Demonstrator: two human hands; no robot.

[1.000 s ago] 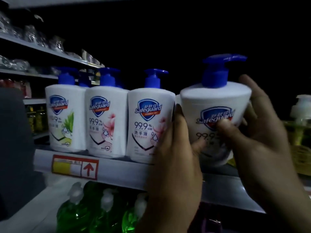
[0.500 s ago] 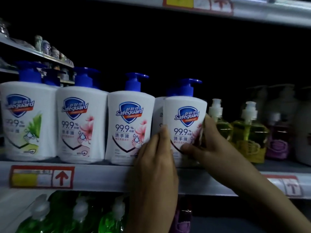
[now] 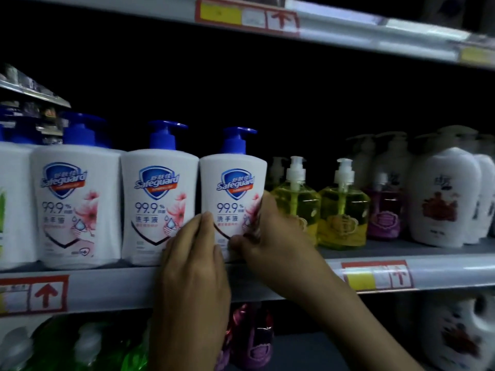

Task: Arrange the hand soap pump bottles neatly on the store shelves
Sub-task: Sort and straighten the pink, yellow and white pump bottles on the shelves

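Note:
A white Safeguard pump bottle (image 3: 232,188) with a blue pump stands upright on the middle shelf (image 3: 128,285), at the right end of a row of like bottles. My left hand (image 3: 194,266) lies flat against its lower left side and also covers the foot of the neighbouring bottle (image 3: 158,199). My right hand (image 3: 270,236) grips its lower right side, thumb on the label. Another pink-flower bottle (image 3: 76,204) stands further left, and a green-leaf one is cut off at the frame's left edge.
Two yellow clear soap bottles (image 3: 296,207) (image 3: 344,212) stand right of the held bottle, then purple bottles (image 3: 384,212) and white ones (image 3: 443,199). An upper shelf edge (image 3: 348,25) runs overhead. Green (image 3: 88,346) and purple bottles sit on the shelf below.
The bottle went from held in the air to standing on the shelf, snug beside the row. Both hands stayed on its lower sides. The view shifted right and upward.

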